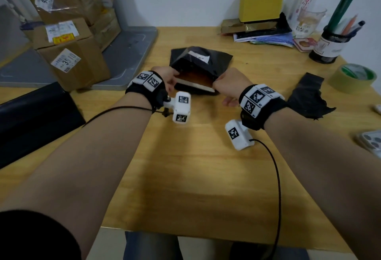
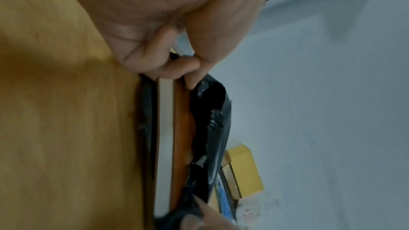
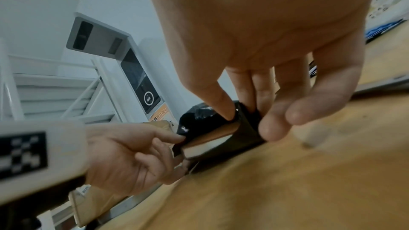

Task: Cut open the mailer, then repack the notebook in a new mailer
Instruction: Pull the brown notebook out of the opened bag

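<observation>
The black mailer [image 1: 201, 58] lies mid-table with its near end cut open. Inside the opening I see the notebook [image 1: 195, 79], with a brown cover and pale page edges. My left hand [image 1: 172, 79] pinches the left corner of the mailer's mouth, and my right hand [image 1: 218, 83] pinches the right corner. In the left wrist view my left hand [image 2: 188, 74] holds the black film [image 2: 212, 111] beside the notebook's page edge [image 2: 165, 128]. In the right wrist view my right hand [image 3: 247, 121] pinches the mailer's corner [image 3: 244, 128] over the notebook [image 3: 212, 136].
Cardboard boxes [image 1: 68, 53] are stacked on a grey platform [image 1: 127, 53] at the left. A black stack of mailers [image 1: 35, 115] lies at the near left. At the right are a torn black strip [image 1: 309, 97], a tape roll [image 1: 352, 77] and a pen holder [image 1: 329, 43].
</observation>
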A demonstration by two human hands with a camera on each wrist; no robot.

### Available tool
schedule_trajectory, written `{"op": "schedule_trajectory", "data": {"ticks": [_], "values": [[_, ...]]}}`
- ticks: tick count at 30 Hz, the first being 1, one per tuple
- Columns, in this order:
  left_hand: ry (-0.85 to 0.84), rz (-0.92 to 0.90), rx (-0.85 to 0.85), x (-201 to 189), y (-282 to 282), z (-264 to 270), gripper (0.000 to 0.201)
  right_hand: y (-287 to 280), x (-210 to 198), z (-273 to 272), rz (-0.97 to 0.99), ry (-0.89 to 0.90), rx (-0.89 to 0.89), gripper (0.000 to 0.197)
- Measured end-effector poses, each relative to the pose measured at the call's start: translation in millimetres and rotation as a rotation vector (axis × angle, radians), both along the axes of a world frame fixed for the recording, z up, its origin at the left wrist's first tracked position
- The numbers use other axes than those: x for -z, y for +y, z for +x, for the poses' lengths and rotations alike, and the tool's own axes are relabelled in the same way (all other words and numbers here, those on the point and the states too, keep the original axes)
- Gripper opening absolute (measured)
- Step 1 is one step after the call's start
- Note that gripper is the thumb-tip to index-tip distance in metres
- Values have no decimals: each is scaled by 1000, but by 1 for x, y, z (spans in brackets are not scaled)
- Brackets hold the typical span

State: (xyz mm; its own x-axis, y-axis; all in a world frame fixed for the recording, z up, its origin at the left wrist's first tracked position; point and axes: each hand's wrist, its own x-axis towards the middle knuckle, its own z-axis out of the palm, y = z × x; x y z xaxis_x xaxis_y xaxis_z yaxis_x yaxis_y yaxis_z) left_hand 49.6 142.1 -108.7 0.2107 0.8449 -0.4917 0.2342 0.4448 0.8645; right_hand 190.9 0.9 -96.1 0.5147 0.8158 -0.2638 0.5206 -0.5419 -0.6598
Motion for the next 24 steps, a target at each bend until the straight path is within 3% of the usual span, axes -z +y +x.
{"op": "schedule_trajectory", "data": {"ticks": [4, 7, 11, 15, 18, 24], "values": [[-141, -157, 22, 3, -2, 15, 22, 2, 3, 4, 7, 0, 25, 30], [-88, -149, 36, 13, -14, 27, 25, 2, 4, 5, 14, 7, 11, 36], [-204, -159, -56, 19, -22, 34, 22, -3, 4, 8, 55, 65, -23, 42], [-234, -187, -86, 7, -23, 39, 17, -10, -5, 12, 148, 154, -19, 31], [-278, -240, -96, -2, -24, 38, 26, -16, -12, 18, 174, 325, 42, 20], [-394, -177, -118, -5, -38, 0, 16, -23, -6, 23, 214, 513, 226, 45]]}}
